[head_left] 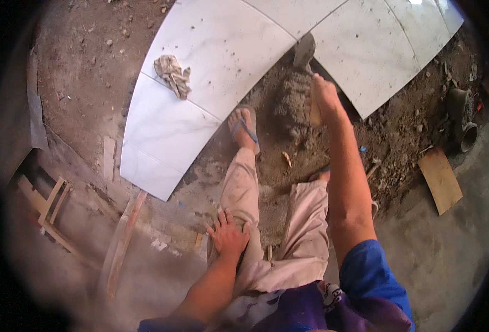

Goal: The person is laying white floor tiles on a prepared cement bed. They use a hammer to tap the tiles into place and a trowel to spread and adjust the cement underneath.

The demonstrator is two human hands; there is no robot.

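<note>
My right hand [324, 97] is closed around the handle of a trowel [304, 51]. The grey blade points away from me, at the corner where the white marbled tiles [216, 50] meet bare ground. Just left of this hand lies a heap of wet-looking grey mortar [291, 105]. A further white tile [366, 52] has its edge right beside the blade. My left hand [229, 235] rests on my left knee with fingers spread, holding nothing. On the tiles at left sits a crumpled, dirty cloth or glove [172, 76]; which one I cannot tell.
My sandalled left foot [244, 127] stands against the tile edge. Loose soil and rubble [404, 127] spread to the right, with a dirty dark cylindrical object [461, 119] and a tan board piece [440, 180]. Wooden strips [124, 243] and a small wooden frame [53, 207] lie at lower left.
</note>
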